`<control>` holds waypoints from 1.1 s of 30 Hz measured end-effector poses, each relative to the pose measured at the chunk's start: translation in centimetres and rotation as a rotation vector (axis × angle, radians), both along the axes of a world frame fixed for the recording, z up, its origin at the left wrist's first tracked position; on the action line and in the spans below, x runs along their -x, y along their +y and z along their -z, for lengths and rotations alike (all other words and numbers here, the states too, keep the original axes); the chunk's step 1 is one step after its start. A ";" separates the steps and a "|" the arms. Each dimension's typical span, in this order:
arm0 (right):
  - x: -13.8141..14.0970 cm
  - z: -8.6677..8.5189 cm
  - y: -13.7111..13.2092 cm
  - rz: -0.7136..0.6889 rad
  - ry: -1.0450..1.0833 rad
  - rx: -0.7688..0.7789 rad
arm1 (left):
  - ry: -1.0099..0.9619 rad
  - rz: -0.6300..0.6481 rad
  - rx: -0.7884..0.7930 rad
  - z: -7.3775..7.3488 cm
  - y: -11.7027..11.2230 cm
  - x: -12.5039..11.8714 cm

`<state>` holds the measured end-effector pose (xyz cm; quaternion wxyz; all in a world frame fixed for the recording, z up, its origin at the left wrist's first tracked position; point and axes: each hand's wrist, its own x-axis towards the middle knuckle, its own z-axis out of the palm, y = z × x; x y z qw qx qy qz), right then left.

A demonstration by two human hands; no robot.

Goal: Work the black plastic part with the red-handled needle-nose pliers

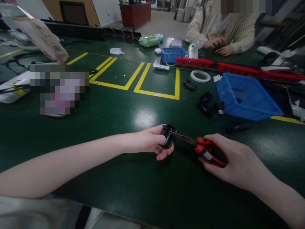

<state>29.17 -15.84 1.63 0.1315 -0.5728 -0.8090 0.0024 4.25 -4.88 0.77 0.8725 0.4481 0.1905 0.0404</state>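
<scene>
Left hand: the left hand [154, 141] reaches in from the left, its fingers pinching a small black part [170, 139], thumb on the near face.
Part: held up over the table [143, 184], in front of the person, its hollow side showing.
Right hand: the right hand [234, 159] has its fingers wrapped around the red handles of the pliers [199, 148].
Pliers: long-nosed, pointing left, tips at the part's hollow; whether they grip anything there is too small to tell.
Black pieces: several black pieces [205, 108] lie beyond the pliers, beside the large bin.
Large bin: a blue large bin [252, 112] sits at the right.
Tape roll: a white tape roll [201, 80] lies flat, left of the large bin.
Red strips: red strips [194, 62] run in a row behind the tape roll and large bin.
Small bin: a blue small bin [172, 56] stands farther back, by the left end of the red strips.
Yellow lines: yellow lines [177, 84] mark out boxes on the green surface.
Far side: a co-worker in striped sleeves [245, 36] sits across, hands together above the table.
</scene>
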 end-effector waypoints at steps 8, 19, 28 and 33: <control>-0.1 0.0 -0.1 -0.069 -0.304 -0.270 | -0.046 0.007 0.046 0.2 0.3 -0.1; -0.4 1.3 0.8 -0.079 -0.156 -0.216 | 0.046 -0.082 -0.026 -0.1 0.4 0.3; 0.3 2.3 4.1 -0.016 -0.053 -0.118 | 0.029 -0.203 -0.174 -0.1 2.3 0.6; 2.0 1.6 6.0 0.052 -0.144 -0.067 | 0.063 -0.420 -0.177 -0.2 2.5 0.4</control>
